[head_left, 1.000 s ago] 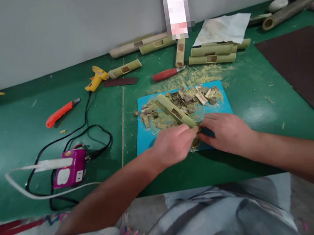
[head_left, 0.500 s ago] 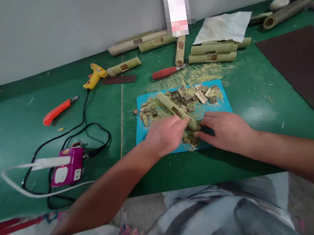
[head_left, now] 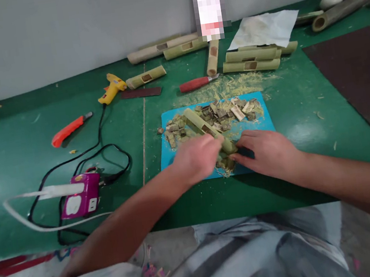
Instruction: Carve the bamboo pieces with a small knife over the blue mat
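A pale green bamboo tube (head_left: 196,120) with a rectangular slot cut in its side lies slanted over a blue board (head_left: 167,157), its near end between my hands. My left hand (head_left: 198,156) is closed at the tube's left side, knuckles up, its fingertips mostly hidden. From the right, my right hand (head_left: 271,150) grips the near end with thumb and fingers. Small bamboo chips (head_left: 218,114) and shavings are scattered on the board around the tube, some under its near end.
Beyond the board lie a red-handled knife (head_left: 194,84) and several slotted bamboo tubes (head_left: 252,65). To the left are a yellow glue gun (head_left: 112,89), an orange utility knife (head_left: 68,131) and a purple power adapter (head_left: 82,196) with cords. A dark brown sheet (head_left: 360,75) lies right.
The view has shifted very slightly. Both hands and the bamboo tube stay in nearly the same place on the board.
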Demonstrator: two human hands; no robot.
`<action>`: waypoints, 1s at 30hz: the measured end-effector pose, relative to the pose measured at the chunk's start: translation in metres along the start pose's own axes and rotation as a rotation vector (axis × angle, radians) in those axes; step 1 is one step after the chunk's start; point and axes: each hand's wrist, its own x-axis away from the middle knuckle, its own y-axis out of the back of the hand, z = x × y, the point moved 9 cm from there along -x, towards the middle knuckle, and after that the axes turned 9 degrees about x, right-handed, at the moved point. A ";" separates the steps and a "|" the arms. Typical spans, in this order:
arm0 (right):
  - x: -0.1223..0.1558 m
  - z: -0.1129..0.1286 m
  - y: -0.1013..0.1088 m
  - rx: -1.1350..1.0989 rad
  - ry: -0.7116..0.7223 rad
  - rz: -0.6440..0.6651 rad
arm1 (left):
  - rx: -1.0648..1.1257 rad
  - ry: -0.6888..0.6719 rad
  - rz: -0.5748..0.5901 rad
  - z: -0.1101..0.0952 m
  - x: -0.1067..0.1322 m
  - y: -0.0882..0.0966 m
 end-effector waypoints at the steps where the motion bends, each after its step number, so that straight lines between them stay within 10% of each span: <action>1: 0.000 0.001 0.000 -0.003 0.000 0.006 | -0.001 -0.012 0.011 -0.001 0.000 -0.001; 30: 0.000 0.002 0.001 0.005 0.018 -0.011 | -0.015 0.037 0.037 0.004 0.000 0.000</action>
